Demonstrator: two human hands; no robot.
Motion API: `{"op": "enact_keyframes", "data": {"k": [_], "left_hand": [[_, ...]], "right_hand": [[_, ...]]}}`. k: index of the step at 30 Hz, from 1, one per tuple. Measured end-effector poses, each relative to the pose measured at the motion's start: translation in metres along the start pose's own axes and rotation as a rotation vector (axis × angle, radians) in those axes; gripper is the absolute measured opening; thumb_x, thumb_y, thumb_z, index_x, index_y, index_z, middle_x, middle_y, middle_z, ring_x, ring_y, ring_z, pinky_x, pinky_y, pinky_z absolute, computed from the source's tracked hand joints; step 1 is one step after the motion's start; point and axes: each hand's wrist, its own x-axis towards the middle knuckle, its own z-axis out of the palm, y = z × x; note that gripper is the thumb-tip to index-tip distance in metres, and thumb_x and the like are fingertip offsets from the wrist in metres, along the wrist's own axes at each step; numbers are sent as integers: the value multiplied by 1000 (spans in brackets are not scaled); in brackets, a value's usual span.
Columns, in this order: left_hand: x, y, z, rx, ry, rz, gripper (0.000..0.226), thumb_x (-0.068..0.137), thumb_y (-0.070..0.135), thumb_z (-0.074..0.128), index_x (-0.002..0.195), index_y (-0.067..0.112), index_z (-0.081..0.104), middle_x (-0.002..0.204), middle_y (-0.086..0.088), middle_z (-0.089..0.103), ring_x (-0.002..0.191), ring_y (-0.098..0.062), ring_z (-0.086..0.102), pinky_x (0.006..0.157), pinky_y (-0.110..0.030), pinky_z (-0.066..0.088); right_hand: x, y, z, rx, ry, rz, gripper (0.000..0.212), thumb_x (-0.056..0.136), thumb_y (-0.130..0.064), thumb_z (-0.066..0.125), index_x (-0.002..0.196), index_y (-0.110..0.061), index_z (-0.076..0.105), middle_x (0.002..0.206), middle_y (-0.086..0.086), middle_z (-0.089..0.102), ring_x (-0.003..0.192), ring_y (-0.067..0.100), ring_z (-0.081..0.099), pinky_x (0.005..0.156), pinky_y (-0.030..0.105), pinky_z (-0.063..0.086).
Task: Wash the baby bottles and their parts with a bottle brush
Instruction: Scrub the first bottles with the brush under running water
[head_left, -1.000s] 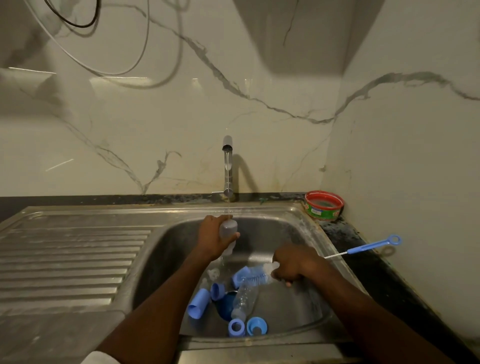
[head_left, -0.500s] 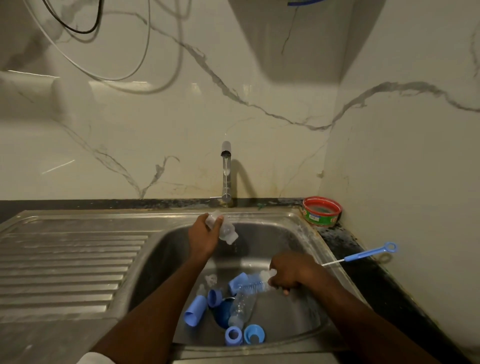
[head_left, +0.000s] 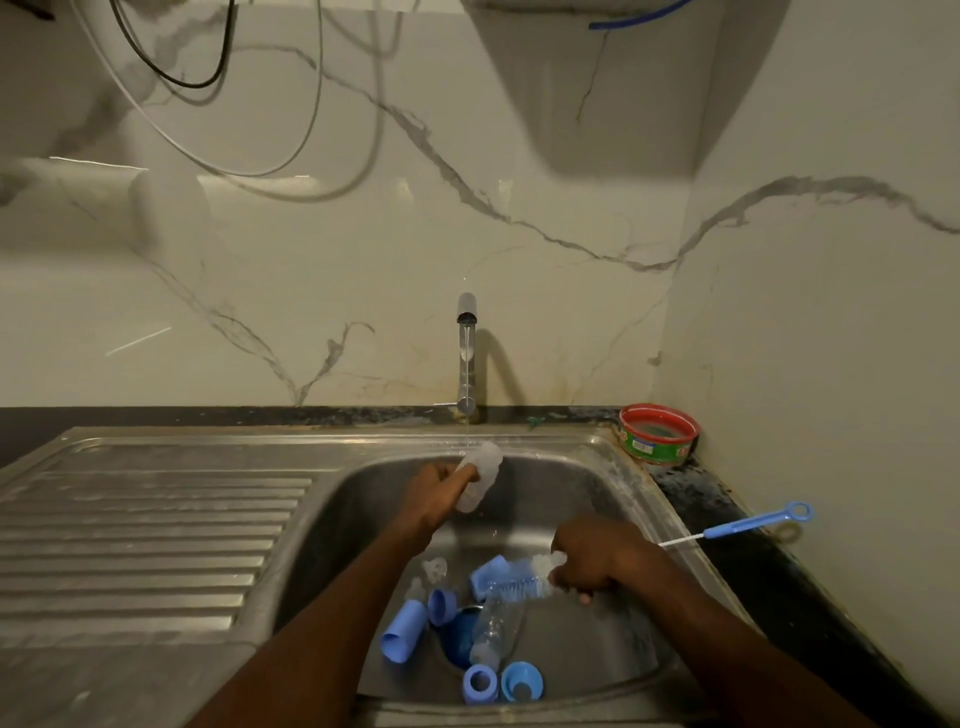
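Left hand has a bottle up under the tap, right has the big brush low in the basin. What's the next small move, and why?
Probably bring the bottle brush up and into the clear bottle. The left hand grips that bottle under the running tap, so it is wet, while the right hand holds the brush idle above the parts in the sink. I cannot tell which way the bottle's mouth faces.
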Motion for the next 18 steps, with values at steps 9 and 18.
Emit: {"op": "enact_keyframes", "data": {"k": [9,18], "left_hand": [[5,-10,1,237,19,42,57,81,15,82,131,11,55,124,-7,63,113,-19,62,96,-36,55],[13,-12,0,412,160,146,58,77,15,86,128,12,56,129,-9,65,119,-22,62,101,-38,53]], "right_hand": [[-4,-2,-4,-41,-18,-27,21,91,-35,62,96,-18,73,80,-4,77,73,6,73,85,32,58],[-5,-3,-5,-25,-29,-8,20,92,-37,62,96,-19,72,77,-6,76,75,7,74,86,32,57]]}}
